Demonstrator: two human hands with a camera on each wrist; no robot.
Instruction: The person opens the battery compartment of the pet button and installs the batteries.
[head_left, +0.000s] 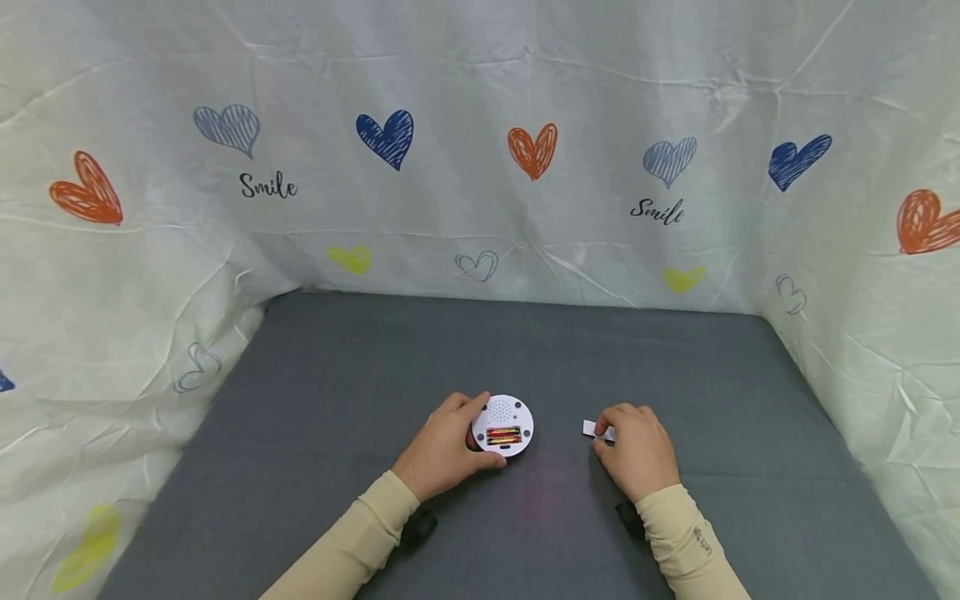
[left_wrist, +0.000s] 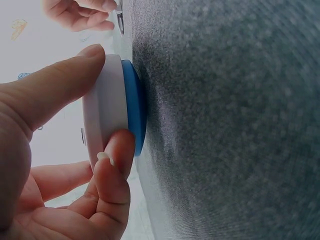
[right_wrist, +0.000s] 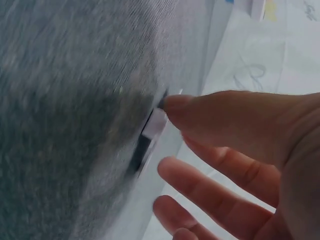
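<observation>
My left hand (head_left: 447, 446) grips a round white battery-powered device (head_left: 502, 408) by its side, thumb and fingers around the rim. Its back faces up, with speaker holes and small dark feet. Two red-and-gold batteries (head_left: 503, 436) lie in its uncovered compartment. Underneath, the left wrist view shows a blue part (left_wrist: 134, 107) close over the cloth. To the right, my right hand (head_left: 637, 450) pinches a small white battery cover (head_left: 589, 428) between thumb and forefinger, low at the cloth. In the right wrist view the thumb overlaps one end of the cover (right_wrist: 155, 124).
Dark grey cloth (head_left: 337, 367) covers the table. A white curtain (head_left: 450, 75) printed with hearts and "Smile" stands behind it and along both sides. A dark wrist strap piece (head_left: 417, 528) sits under the left wrist, another (head_left: 630, 518) under the right.
</observation>
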